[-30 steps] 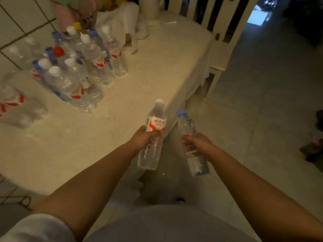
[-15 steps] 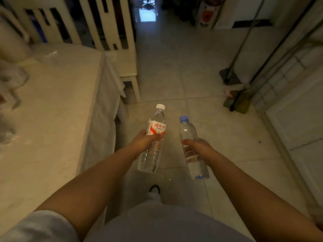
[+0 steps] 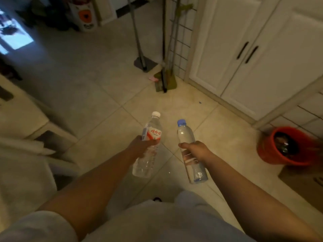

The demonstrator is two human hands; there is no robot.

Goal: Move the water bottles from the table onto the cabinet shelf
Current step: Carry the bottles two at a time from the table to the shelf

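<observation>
Now I judge the task to be in the middle of a carry, not at its end. Nearest to me, at about 6 o'clock of the view, I see only my light clothing and both forearms going forward.

At about 11 o'clock from my body, the left hand (image 3: 142, 145) grips the labelled bottle (image 3: 148, 147). The fingers are curled around it just under the red and white label, so the white cap and the label stand above the hand and the clear lower half hangs below it. This bottle leans a little, its cap toward 1 o'clock.

At about 1 o'clock, the right hand (image 3: 195, 151) grips the blue-cap bottle (image 3: 190, 151) near its middle. The thumb lies across the front and the fingers wrap behind. The cap points to 11 o'clock and the base hangs down toward 5 o'clock. The two bottles are near each other but apart.

Both bottles are over the tile floor (image 3: 218, 126), on no surface at all. Farther away, at 2 o'clock, stands the cabinet (image 3: 244, 41) with its two doors closed; I can see no shelf in this view. So these two bottles are taken up but not yet placed. I think a door must be opened first, and both my hands are full, which makes this awkward. Whether more bottles wait on the table I cannot tell.
</observation>
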